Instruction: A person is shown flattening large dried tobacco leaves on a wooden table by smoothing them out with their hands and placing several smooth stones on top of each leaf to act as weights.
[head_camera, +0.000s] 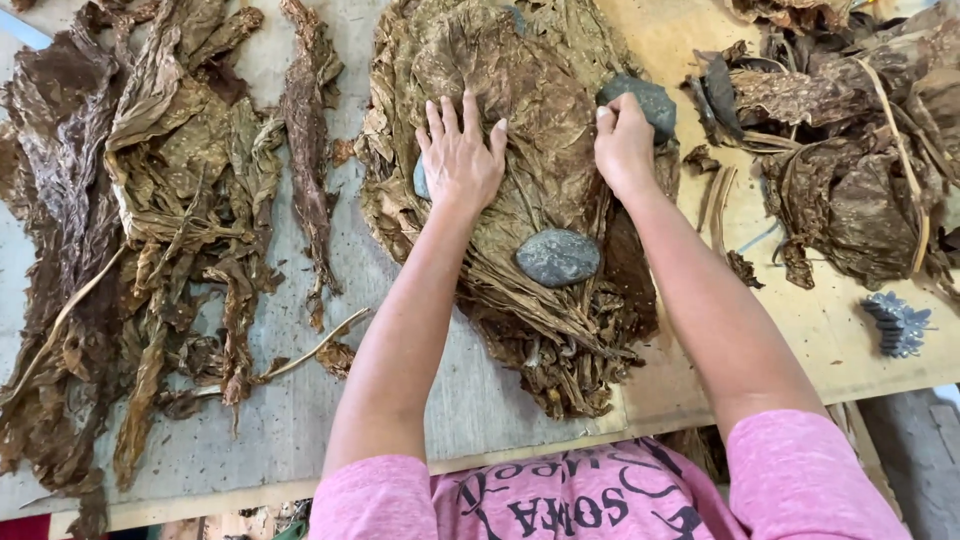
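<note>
A thick stack of flattened dried brown leaves (520, 120) lies in the middle of the table. My left hand (460, 150) presses flat on the top leaf, fingers spread, and partly covers a grey stone (420, 180) at the stack's left edge. My right hand (622, 145) is closed around a second grey stone (645, 100) at the stack's upper right. A third, oval grey stone (557, 257) rests on the leaf stems nearer to me, untouched.
Loose crumpled dried leaves (150, 200) cover the left of the grey table (290, 420). Another heap of leaves (850, 150) lies at the right on a pale wooden board (820, 330), near a small grey metal stack (897, 322). Stripped stems lie scattered about.
</note>
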